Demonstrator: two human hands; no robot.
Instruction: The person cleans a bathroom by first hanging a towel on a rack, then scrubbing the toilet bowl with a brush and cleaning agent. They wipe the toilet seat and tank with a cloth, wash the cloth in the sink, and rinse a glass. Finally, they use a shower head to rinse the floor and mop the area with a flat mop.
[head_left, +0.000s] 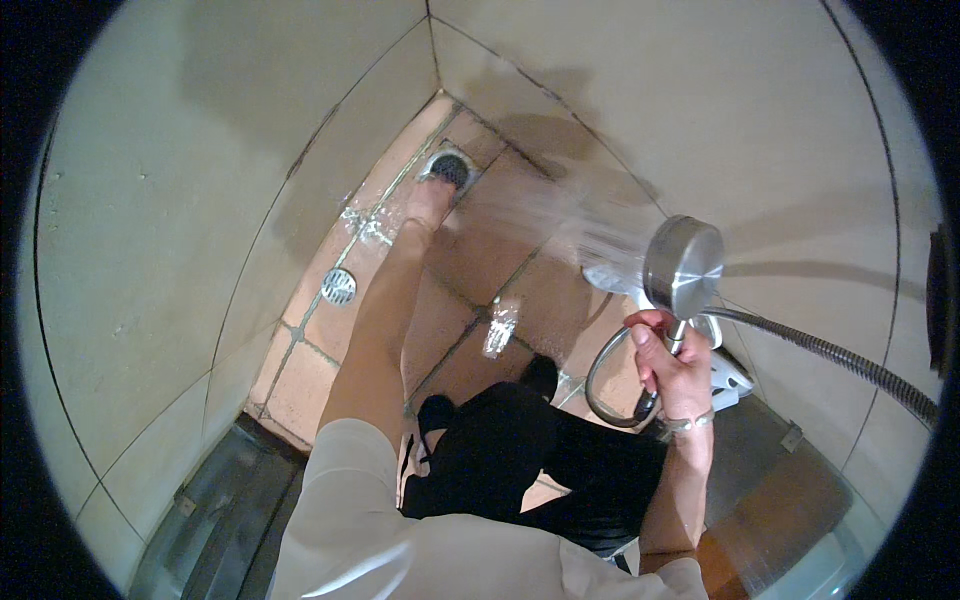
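Note:
My right hand (679, 371) is closed around the handle of a round metal shower head (684, 266). Water sprays from its face leftward over the tiled floor. A flexible metal hose (832, 360) runs off to the right, and a darker length loops beside the hand. My left hand (431, 201) reaches down to the near edge of an uncovered floor drain (450, 169); its fingertips are at the dark opening and partly hidden, so whether they grip anything does not show. A round perforated metal drain cover (339, 286) lies on the floor left of my left forearm.
Tiled walls meet in the corner beyond the drain. A white plastic object (726, 381), partly hidden, stands behind my right hand. Glass panels with metal clips flank me at lower left and lower right. My knees and dark shoes are close below, on wet floor tiles (480, 259).

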